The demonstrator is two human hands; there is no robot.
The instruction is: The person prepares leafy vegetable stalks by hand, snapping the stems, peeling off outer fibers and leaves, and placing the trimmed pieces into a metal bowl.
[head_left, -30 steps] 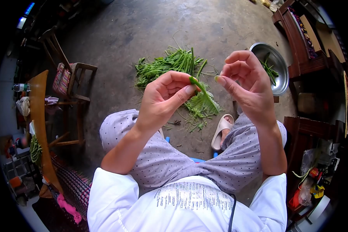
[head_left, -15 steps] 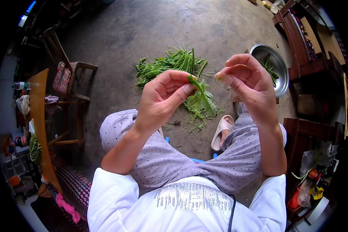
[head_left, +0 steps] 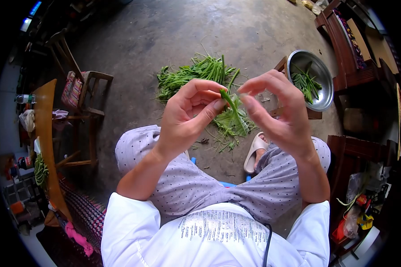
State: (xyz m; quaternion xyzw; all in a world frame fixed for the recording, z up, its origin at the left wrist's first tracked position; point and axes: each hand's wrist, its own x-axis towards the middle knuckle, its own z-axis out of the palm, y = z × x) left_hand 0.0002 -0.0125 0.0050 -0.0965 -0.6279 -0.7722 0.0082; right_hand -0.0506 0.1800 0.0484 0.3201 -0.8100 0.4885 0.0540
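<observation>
My left hand (head_left: 189,113) pinches a green leafy stem (head_left: 229,101) between thumb and index finger, its leaf hanging down to the right. Just right of the stem's top, my right hand (head_left: 280,113) has thumb and index fingertip a little apart, with nothing visible between them. Beyond my hands, a pile of green stems and leaves (head_left: 178,80) lies on the floor. To the right, a metal basin (head_left: 324,80) holds some green pieces and is partly hidden by my right hand.
A wooden chair (head_left: 93,75) with a patterned cushion stands at the left, near a wooden table edge (head_left: 47,115). Dark red wooden furniture (head_left: 338,80) is at the right. My sandal-clad foot (head_left: 256,153) rests on the concrete floor (head_left: 151,31).
My right hand has moved left, closer to the stem, and its thumb and index finger have parted. More of the basin now shows. My left hand has barely moved.
</observation>
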